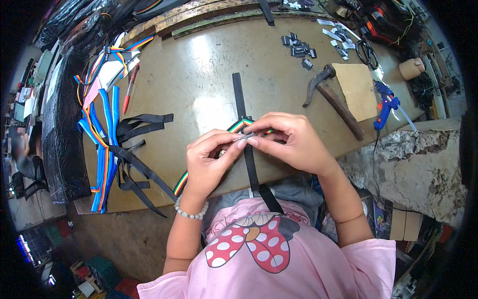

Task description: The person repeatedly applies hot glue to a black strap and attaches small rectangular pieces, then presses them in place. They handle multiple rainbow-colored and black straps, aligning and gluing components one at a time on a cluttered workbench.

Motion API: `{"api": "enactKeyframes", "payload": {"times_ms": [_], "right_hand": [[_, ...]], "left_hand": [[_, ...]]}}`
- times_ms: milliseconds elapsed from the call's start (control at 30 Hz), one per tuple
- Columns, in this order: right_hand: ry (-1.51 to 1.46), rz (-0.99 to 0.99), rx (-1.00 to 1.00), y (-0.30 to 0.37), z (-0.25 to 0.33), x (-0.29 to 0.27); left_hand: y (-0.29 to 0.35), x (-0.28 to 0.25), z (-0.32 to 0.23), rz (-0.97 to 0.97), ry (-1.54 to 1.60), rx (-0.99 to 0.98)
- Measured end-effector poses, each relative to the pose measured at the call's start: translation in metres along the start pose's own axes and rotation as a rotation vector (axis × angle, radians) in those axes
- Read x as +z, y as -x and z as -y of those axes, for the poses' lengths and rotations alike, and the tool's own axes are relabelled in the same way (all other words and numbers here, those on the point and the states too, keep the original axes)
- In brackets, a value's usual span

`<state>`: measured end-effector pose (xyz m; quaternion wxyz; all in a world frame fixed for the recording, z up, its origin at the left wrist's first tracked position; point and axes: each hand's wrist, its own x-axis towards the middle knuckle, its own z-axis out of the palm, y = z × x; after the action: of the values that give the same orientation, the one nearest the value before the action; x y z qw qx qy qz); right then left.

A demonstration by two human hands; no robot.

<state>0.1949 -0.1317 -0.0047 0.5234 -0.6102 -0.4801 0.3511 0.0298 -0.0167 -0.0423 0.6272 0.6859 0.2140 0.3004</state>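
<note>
My left hand [209, 157] and my right hand [294, 142] meet over the middle of the table, fingers pinched. Between their fingertips is a small grey strip [244, 137], partly hidden by the thumbs. Just behind the fingers, a rainbow-striped strap [238, 126] crosses a black webbing strap [239, 97]; more of the striped strap comes out below my left wrist. The black strap runs lengthwise from beyond my hands to the table's near edge. Whether the fingers also grip the striped strap, I cannot tell.
Blue and rainbow straps [102, 149] with black webbing [142, 124] lie at left, near a red pen [130, 89]. At right are a hammer [338, 107], cardboard [356, 89], a blue glue gun [386, 107], scissors [367, 52] and small dark labels [298, 49].
</note>
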Motion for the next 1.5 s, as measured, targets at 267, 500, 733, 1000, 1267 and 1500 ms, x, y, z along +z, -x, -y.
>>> {"api": "enactKeyframes", "payload": {"times_ms": [267, 500, 733, 1000, 1267, 1500], "right_hand": [[0.502, -0.094, -0.576, 0.000, -0.011, -0.006], [0.664, -0.187, -0.584, 0.010, -0.008, -0.001], [-0.157, -0.225, 0.242, 0.021, -0.003, 0.019], [-0.106, -0.249, 0.381, 0.017, -0.008, 0.016], [0.311, -0.317, 0.264, 0.001, -0.021, 0.025], [0.391, -0.283, 0.232, -0.005, -0.028, 0.024]], "left_hand": [[-0.005, -0.010, 0.005, 0.190, 0.408, -0.303], [-0.004, -0.008, 0.000, 0.161, 0.237, -0.361], [-0.005, 0.002, 0.002, 0.106, 0.005, -0.208], [-0.005, 0.004, 0.007, 0.044, -0.119, -0.247], [-0.019, 0.014, 0.001, -0.049, -0.231, -0.403], [-0.025, 0.020, -0.005, -0.129, -0.290, -0.392]]}}
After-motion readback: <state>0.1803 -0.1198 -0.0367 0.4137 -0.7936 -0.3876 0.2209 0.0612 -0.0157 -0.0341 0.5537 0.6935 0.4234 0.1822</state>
